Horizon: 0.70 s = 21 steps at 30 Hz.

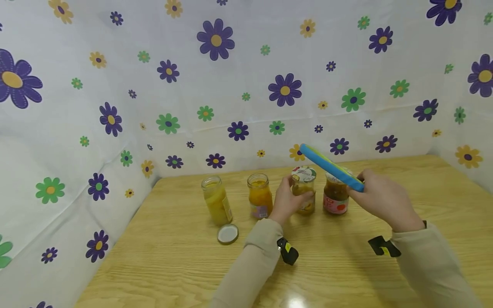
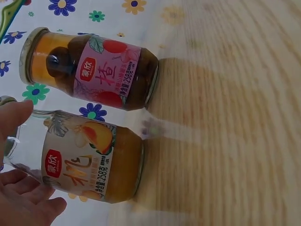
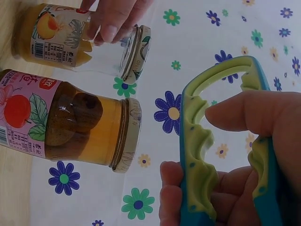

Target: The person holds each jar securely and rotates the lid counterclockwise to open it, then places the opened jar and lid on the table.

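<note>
My left hand (image 1: 286,201) holds a lidded peach jar (image 1: 307,207) near its upper part, thumb on one side and fingers on the other. The jar stands upright on the table, its paper label showing in the left wrist view. In my right hand (image 1: 385,200) is a blue jar opener (image 1: 329,166) with a yellow-green toothed inner edge (image 3: 194,141), raised over a second lidded jar. That hawthorn jar (image 1: 336,204) has a pink label and dark fruit inside, and stands just right of the peach jar. The opener touches neither lid in the right wrist view.
Two lidless jars stand to the left: one with orange contents (image 1: 260,196), one with yellow contents (image 1: 217,203). A loose lid (image 1: 228,234) lies before the yellow one. Behind the wooden table (image 1: 173,256) hangs a flowered white cloth (image 1: 246,64).
</note>
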Tool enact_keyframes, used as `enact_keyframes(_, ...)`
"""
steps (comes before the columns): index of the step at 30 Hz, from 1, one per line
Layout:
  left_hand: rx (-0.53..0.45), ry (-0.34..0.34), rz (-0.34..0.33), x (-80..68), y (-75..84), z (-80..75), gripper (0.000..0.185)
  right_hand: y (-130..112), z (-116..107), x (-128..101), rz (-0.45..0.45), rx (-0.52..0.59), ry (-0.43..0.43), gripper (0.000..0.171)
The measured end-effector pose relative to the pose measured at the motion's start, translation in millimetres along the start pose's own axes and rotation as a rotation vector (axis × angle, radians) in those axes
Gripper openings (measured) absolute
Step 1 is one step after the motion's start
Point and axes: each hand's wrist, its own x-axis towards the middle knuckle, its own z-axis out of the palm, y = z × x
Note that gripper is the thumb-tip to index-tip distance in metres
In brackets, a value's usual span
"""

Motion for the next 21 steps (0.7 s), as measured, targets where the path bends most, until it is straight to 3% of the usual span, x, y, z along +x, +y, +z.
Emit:
enact_keyframes(7, 0.043, 0.014, 0.009, 1.3, -4.7, -0.2, 0.049, 0, 0, 0, 0.005, -0.005, -0.009, 0.039)
enact_keyframes(10, 0.059, -0.012, 0.005, -3.5, -3.9, -5.2, 0.047, 0, 0, 0, -0.002, -0.004, -0.008, 0.039)
enact_keyframes(14, 0.114, -0.106, 0.002, -12.7, -0.7, -17.4, 0.048, 0, 1, 0, -0.014, -0.005, -0.01, 0.039)
enact_keyframes(21, 0.115, -0.347, -0.007, -26.9, 3.4, -42.7, 0.056, -1, 2, -1, -0.062, -0.021, -0.009, 0.037)
